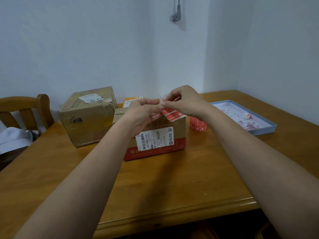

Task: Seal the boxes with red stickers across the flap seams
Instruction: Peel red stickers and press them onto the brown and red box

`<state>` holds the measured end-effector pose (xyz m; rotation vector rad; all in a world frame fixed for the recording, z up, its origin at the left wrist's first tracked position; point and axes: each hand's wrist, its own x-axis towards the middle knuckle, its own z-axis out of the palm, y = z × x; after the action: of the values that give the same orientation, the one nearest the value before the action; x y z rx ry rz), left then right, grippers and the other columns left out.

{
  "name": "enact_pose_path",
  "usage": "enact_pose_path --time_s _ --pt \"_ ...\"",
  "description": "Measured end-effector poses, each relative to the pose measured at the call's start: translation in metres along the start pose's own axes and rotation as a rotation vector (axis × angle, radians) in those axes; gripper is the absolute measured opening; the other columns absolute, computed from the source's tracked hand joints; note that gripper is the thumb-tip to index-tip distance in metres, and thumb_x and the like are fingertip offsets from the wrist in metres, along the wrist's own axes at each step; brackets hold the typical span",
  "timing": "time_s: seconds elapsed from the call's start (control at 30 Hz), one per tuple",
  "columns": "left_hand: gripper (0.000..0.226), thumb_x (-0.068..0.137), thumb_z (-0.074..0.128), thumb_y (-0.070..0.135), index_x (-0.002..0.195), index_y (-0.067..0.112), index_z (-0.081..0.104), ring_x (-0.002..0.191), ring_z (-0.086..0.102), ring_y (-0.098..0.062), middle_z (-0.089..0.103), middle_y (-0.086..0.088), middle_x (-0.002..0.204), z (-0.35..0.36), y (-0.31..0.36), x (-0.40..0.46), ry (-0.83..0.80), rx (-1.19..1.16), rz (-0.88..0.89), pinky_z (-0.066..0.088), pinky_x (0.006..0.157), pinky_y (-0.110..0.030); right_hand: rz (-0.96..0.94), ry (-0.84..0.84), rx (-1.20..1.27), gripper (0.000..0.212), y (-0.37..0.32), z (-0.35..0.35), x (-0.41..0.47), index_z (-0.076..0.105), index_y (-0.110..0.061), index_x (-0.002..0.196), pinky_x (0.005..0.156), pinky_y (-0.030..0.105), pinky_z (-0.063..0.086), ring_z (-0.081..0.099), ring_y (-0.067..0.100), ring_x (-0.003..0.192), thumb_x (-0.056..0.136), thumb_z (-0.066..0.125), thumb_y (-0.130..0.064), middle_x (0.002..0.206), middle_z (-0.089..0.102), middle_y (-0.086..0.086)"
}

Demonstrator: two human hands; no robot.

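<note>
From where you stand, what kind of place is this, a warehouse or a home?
Most likely a room in a home, not a warehouse. The boxes sit on a wooden dining-style table with a matching wooden chair at its left, in a plain white-walled corner where a power plug hangs on the wall.

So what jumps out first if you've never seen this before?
Two bare hands, the left hand and right hand, meet mid-frame, pinching a red sticker over a red-banded cardboard box on the wooden table. A bigger taped box sits to its left; a shallow blue tray lies at right.
</note>
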<state>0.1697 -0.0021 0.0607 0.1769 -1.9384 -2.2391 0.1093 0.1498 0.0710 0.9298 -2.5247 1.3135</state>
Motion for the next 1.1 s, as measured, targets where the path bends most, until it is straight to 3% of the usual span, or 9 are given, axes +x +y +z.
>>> enact_pose_path --time_s 0.3,0.4,0.53,0.67,0.83,0.9,1.0,1.1 --pt "0.019 0.082 0.069 -0.005 0.093 0.008 0.061 0.092 0.068 -0.021 0.07 -0.009 0.088 0.0 0.0 0.002 0.009 0.075 -0.029 0.055 0.084 -0.028 0.023 0.015 -0.006 0.012 -0.002 -0.004 -0.002 0.071 -0.016 0.091 0.077 0.025 0.053 0.065 0.008 0.084 0.088 0.068 -0.027 0.093 0.07 -0.004" --pt "0.018 0.084 0.064 -0.007 0.096 0.006 0.061 0.092 0.068 -0.022 0.07 -0.011 0.091 -0.003 -0.002 0.005 0.024 0.102 -0.045 0.056 0.083 -0.028 0.056 0.005 -0.01 0.014 -0.002 -0.005 -0.002 0.069 -0.015 0.096 0.075 0.023 0.053 0.064 0.008 0.085 0.09 0.064 -0.027 0.092 0.067 -0.006" --pt "0.02 0.085 0.061 -0.009 0.098 0.005 0.059 0.085 0.066 -0.021 0.07 -0.013 0.091 -0.004 -0.003 0.007 0.041 0.101 -0.087 0.056 0.07 -0.023 0.127 0.007 -0.007 0.011 -0.003 -0.005 -0.003 0.067 -0.014 0.091 0.072 0.025 0.053 0.066 0.012 0.084 0.089 0.061 -0.024 0.088 0.067 -0.004" --pt "0.022 0.086 0.058 -0.01 0.103 0.002 0.062 0.089 0.062 -0.022 0.071 -0.015 0.092 -0.003 -0.004 0.004 0.031 0.106 -0.14 0.054 0.075 -0.024 0.218 -0.014 0.047 0.015 -0.005 -0.005 -0.007 0.065 -0.008 0.086 0.083 0.036 0.058 0.071 0.017 0.082 0.088 0.059 -0.022 0.083 0.073 0.005" --pt "0.04 0.085 0.061 -0.009 0.124 -0.004 0.055 0.085 0.067 -0.023 0.066 -0.024 0.115 -0.002 -0.005 0.0 0.008 0.138 -0.177 0.059 0.065 -0.026 0.266 -0.034 0.078 0.014 -0.006 -0.004 -0.012 0.06 -0.008 0.081 0.081 0.037 0.059 0.073 0.017 0.077 0.087 0.059 -0.02 0.077 0.073 0.007" --pt "0.043 0.085 0.06 -0.01 0.126 -0.004 0.052 0.09 0.065 -0.025 0.062 -0.025 0.121 -0.002 -0.005 -0.003 0.004 0.155 -0.184 0.06 0.071 -0.03 0.277 -0.035 0.079 0.013 -0.007 -0.005 -0.014 0.059 -0.007 0.083 0.079 0.034 0.06 0.073 0.016 0.076 0.087 0.059 -0.019 0.079 0.074 0.009" --pt "0.037 0.086 0.059 -0.011 0.122 -0.004 0.052 0.091 0.065 -0.026 0.063 -0.023 0.118 0.0 -0.004 -0.006 -0.007 0.177 -0.188 0.059 0.072 -0.03 0.293 -0.044 0.094 0.01 -0.008 -0.006 -0.018 0.058 -0.006 0.084 0.079 0.034 0.06 0.073 0.015 0.075 0.087 0.058 -0.016 0.081 0.073 0.01" --pt "0.017 0.088 0.058 -0.009 0.1 0.001 0.055 0.089 0.066 -0.025 0.066 -0.019 0.105 0.0 -0.004 -0.009 -0.019 0.215 -0.206 0.058 0.075 -0.031 0.315 -0.071 0.118 0.011 -0.007 -0.006 -0.021 0.061 -0.004 0.09 0.077 0.032 0.06 0.072 0.015 0.073 0.088 0.056 -0.013 0.08 0.074 0.01"
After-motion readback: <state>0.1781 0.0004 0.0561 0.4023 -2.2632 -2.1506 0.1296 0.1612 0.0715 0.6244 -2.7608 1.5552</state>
